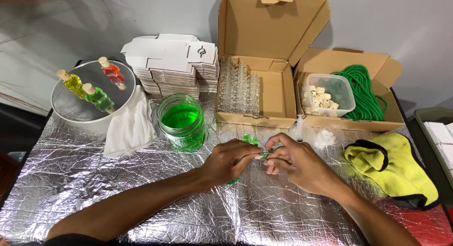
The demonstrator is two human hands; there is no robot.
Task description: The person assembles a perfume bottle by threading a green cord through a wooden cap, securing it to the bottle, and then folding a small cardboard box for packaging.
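Note:
My left hand (230,161) grips a small clear bottle filled with green liquid (250,140), mostly hidden under the fingers. My right hand (295,162) pinches the bottle's neck end between thumb and fingertips, meeting the left hand over the foil-covered table (141,199). A glass jar of green liquid (181,122) stands just left of my hands. A syringe (299,125) stands behind my right hand.
A round mirror tray (89,109) at the left carries yellow, green and red corked bottles. Behind are a white cloth (132,128), stacked flat white cartons (172,66), an open box of empty bottles (239,88), a tub of corks (328,95), green cord (365,88) and a yellow cloth (391,168).

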